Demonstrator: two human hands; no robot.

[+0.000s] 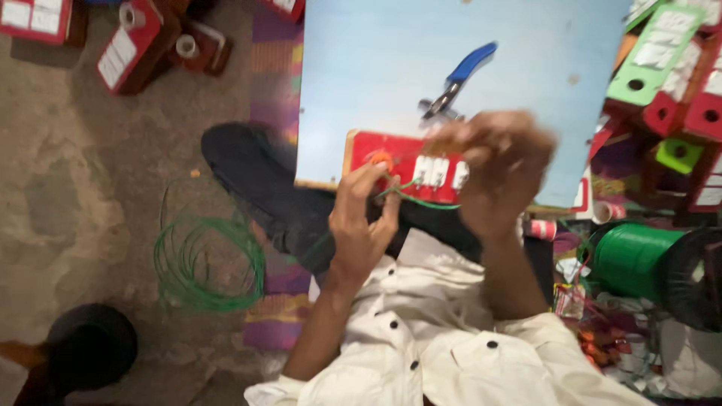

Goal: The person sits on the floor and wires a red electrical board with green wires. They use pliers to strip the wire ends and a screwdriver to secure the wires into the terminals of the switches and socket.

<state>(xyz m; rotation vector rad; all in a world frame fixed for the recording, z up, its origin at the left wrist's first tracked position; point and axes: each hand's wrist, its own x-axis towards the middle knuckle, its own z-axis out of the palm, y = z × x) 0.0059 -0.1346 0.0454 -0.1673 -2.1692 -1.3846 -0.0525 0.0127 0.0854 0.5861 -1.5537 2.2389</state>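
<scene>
Red switch board sits mid-frame on the blue work board's near edge, steadied for wiring. Left hand pinches green wire at it; right hand clasps its right end, blurred. Pliers lie just above; wire coil lower left.

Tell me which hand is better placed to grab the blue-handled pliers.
Probably the right hand: it holds the red board just below the pliers, while the left hand pinches the green wire.
</scene>
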